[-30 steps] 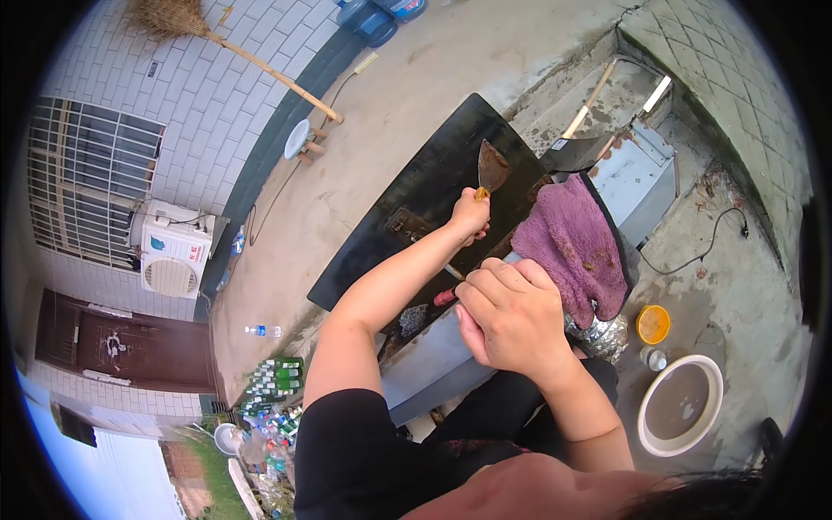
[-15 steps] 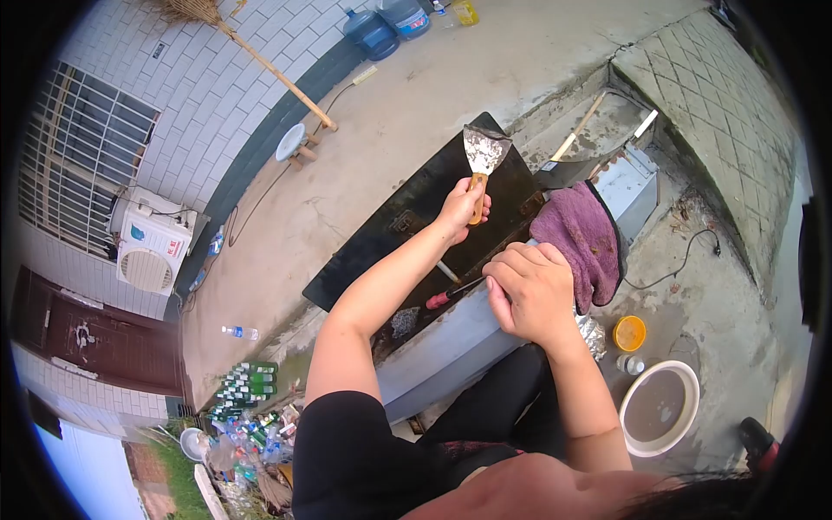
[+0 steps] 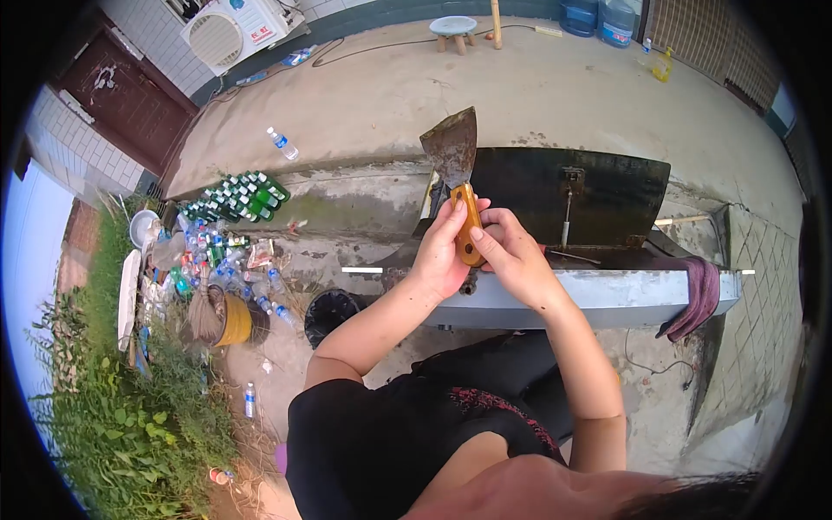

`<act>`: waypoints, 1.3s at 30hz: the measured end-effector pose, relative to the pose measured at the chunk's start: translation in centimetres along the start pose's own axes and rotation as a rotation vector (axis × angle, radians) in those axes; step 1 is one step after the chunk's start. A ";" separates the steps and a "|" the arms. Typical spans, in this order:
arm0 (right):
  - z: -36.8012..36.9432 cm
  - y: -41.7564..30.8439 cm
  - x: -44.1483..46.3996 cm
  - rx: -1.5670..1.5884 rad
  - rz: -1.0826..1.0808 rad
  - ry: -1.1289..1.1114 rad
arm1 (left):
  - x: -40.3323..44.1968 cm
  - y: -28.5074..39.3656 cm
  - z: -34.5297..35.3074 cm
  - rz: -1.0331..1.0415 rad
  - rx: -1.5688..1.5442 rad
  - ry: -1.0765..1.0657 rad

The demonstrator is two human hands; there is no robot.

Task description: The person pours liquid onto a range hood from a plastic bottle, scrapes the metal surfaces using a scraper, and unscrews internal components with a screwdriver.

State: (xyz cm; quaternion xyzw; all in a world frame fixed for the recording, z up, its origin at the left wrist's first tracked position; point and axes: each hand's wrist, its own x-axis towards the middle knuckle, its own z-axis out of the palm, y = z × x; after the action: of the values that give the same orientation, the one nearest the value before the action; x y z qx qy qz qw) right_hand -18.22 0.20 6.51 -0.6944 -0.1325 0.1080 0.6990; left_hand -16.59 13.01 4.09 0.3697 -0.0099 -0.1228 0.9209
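A putty knife (image 3: 452, 154) with a broad, dirty blade and a riveted wooden handle is raised in front of me, blade up. My left hand (image 3: 440, 260) is closed around the handle from the left. From the right, my right hand (image 3: 518, 260) grips the same handle, its thumb lying along the wood. Behind and below both hands stands a long grey metal box (image 3: 607, 299) with its dark lid (image 3: 598, 195) tilted up. A purple towel (image 3: 700, 295) hangs over the box's right end.
Green bottles (image 3: 247, 198) and a heap of plastic bottles (image 3: 221, 260) lie at the left, near a black bucket (image 3: 334, 314) and a yellow container (image 3: 236, 321). A small stool (image 3: 453, 26) stands on the concrete ledge behind. Leafy plants (image 3: 130, 425) fill the lower left.
My view has swung to the left. My right hand has left the spot beside the towel and joined my left on the putty knife handle. The blade has turned, showing a browner face.
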 end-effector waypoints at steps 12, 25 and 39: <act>16.6 4.8 3.1 -0.205 0.025 -0.308 | -11.4 7.3 -14.0 0.385 0.242 0.626; 25.4 9.1 5.0 -0.451 -0.014 -0.511 | -16.0 16.8 -30.1 0.657 0.885 0.665; 26.1 8.9 4.4 -0.465 -0.009 -0.471 | -15.1 14.2 -30.8 0.865 0.960 0.911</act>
State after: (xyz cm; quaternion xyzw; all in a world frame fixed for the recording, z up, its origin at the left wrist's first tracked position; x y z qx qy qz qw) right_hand -22.49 26.36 -2.26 -0.7908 -0.3146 0.2295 0.4722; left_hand -24.80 47.32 -7.44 0.7040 0.1736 0.4273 0.5400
